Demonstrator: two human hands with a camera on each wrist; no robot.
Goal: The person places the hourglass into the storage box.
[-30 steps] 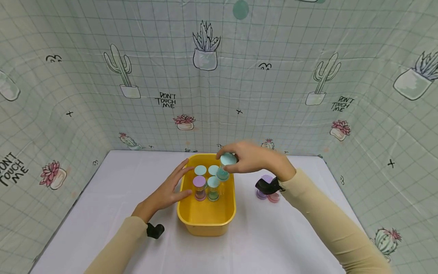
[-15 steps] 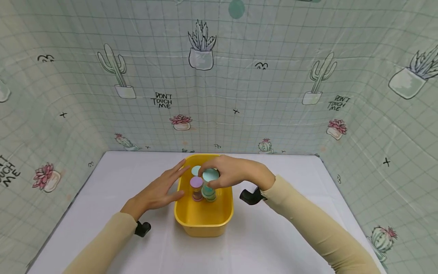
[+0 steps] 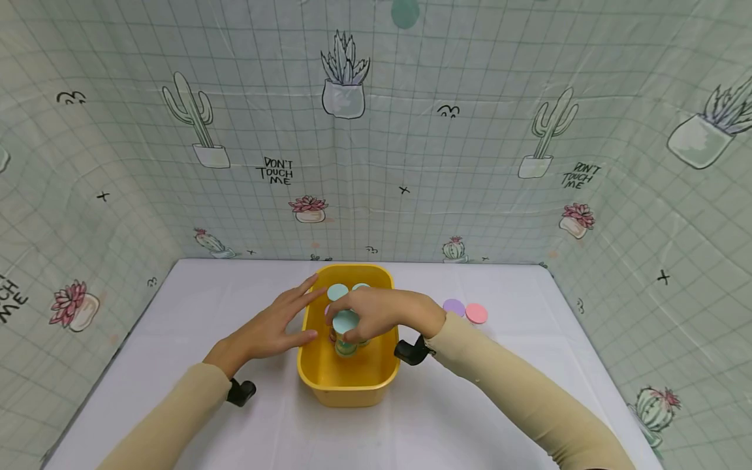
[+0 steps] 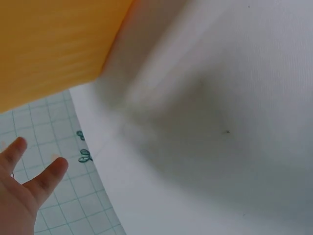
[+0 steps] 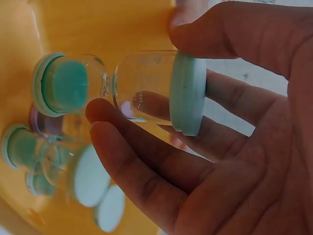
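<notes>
Near the centre of the head view, the right hand (image 3: pixel 376 310) grips a timer (image 5: pixel 142 73) upright within the bin (image 3: pixel 352 397), thumb at the pale cap, fingers curled round the glass. Whether its base touches the bin floor: cannot tell. Left hand (image 3: pixel 267 326) at the bin's left edge, fingers spread, holding nothing; rim contact unclear.

Risks (judgement):
1. Other timers (image 5: pixel 90 176) stand close, lower left of the right wrist view. A sideways swing could topple one or chip glass.
2. Cap and glass look slick; a loosened pinch could let it slip.
3. Right hand covers part of the cluster, so clearance may be misjudged.
4. If the left hand is not bracing, a knock could shift the bin.
</notes>
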